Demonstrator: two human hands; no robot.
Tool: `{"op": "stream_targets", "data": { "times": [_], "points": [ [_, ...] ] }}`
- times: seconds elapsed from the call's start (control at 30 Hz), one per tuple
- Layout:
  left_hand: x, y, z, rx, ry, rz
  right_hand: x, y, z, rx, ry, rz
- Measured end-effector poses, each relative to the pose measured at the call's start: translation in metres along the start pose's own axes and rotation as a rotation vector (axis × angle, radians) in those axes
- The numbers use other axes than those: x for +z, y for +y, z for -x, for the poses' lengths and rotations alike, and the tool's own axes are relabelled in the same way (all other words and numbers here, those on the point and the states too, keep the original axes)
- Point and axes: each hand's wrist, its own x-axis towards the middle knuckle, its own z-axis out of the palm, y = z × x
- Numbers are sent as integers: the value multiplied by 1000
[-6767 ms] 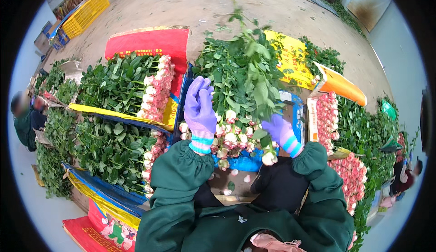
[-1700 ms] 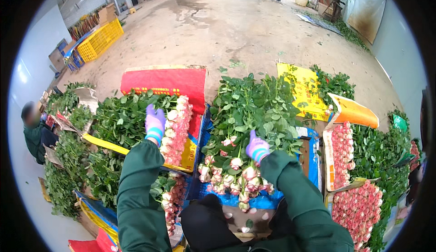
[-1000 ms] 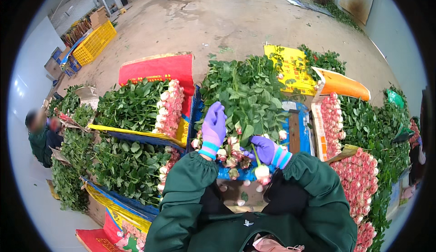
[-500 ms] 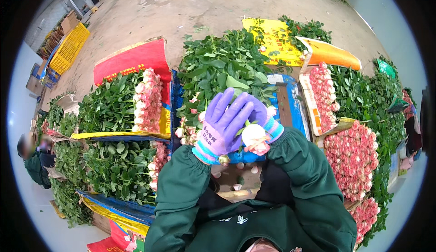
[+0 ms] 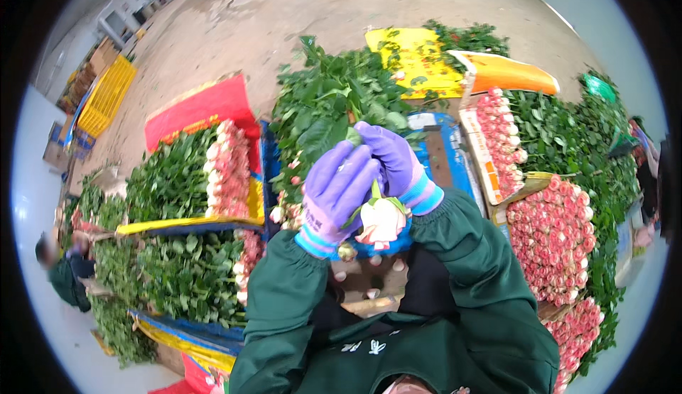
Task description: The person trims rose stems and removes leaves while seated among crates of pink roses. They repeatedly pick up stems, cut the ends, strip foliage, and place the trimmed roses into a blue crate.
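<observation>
A pale pink-and-white rose (image 5: 382, 223) hangs head-down toward me at my wrists, its green stem running up between my hands. My left hand (image 5: 337, 192), in a purple glove, is closed around the stem, the back of the hand up. My right hand (image 5: 392, 161), gloved alike, is closed at the stem's leafy part just beyond, touching the left fingers. A green leaf shows at its fingertips. The palms and most of the stem are hidden. Under and beyond both hands lies a heap of leafy rose stems (image 5: 323, 96), with a few blooms at its near left side.
Roses stacked in rows (image 5: 227, 167) lie on the left between red, yellow and blue sheets. On the right are more packed pink roses (image 5: 550, 241) and an orange-white sheet (image 5: 508, 74). A yellow crate (image 5: 106, 99) stands far left. Another person (image 5: 67, 273) is at the left edge.
Both hands and the rose have shifted slightly left. My left fingers have curled from stretched to closed, and the rose's bloom now hangs more fully in view. The leafy stems ahead have moved.
</observation>
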Motion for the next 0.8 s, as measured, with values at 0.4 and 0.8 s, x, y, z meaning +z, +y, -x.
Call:
{"op": "stream_targets", "data": {
  "times": [0.4,0.8],
  "points": [
    [13,-85,63,-842,18,161,-368,-21,121,372,590,1511],
    [38,-91,61,-912,-64,202,-455,106,201,641,689,1619]
  ]
}}
